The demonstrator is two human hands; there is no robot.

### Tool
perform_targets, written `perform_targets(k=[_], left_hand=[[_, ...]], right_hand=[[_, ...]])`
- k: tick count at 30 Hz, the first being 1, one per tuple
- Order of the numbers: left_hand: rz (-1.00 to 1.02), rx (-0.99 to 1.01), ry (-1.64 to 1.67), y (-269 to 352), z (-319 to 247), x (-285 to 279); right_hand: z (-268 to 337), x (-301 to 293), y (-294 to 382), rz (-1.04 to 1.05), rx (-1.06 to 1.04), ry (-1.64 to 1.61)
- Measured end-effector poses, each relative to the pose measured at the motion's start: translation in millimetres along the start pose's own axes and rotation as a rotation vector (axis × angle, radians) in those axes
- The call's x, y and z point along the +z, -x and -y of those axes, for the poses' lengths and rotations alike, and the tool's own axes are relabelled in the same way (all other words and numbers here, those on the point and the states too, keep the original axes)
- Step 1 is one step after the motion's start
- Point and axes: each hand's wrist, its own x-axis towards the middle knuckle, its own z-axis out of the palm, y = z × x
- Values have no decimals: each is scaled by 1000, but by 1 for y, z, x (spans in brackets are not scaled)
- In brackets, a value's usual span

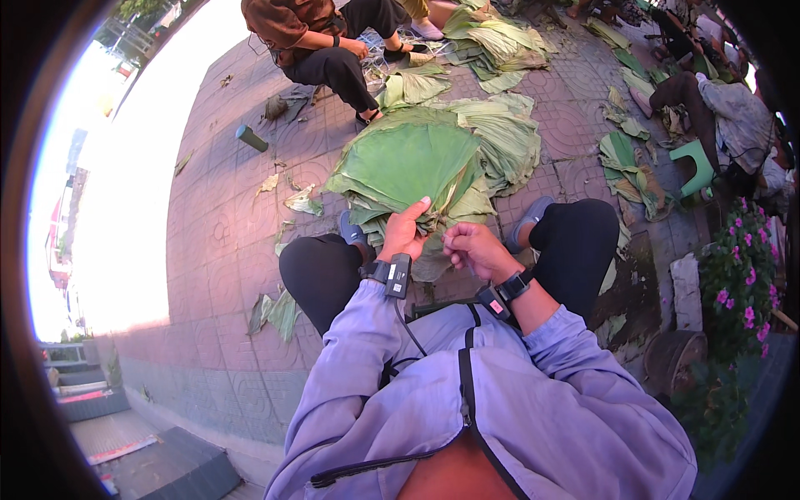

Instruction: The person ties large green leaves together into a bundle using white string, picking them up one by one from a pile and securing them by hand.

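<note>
In front of me is a bundle of large green lotus leaves, stacked and folded into a broad fan. My left hand grips its narrow gathered end, with the thumb on top. Just right of that end, my right hand has its thumb and fingers pinched together on what looks like a thin pale strand. Whether the strand reaches the bundle cannot be made out. More wilted leaves lie beneath and behind the bundle, between my feet and the seated person opposite.
A person sits opposite, near a tangle of pale strands. A leaf heap lies beyond. Leaf scraps dot the paving. A short green cylinder stands left. Right are a green stool, pink flowers and more people.
</note>
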Motion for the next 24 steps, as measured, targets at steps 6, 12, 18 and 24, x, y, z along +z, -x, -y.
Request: perform_targets(k=[6, 12, 18, 24], left_hand=[[-61, 3, -56, 6, 6, 4], [-105, -47, -182, 7, 4, -1], [-82, -61, -216, 14, 7, -3], [-40, -9, -163, 21, 12, -1]], right_hand=[[-4, -3, 5, 10, 10, 8], [4, -1, 12, 6, 1, 35], [8, -1, 19, 18, -16, 30], [5, -6, 19, 45, -11, 70]])
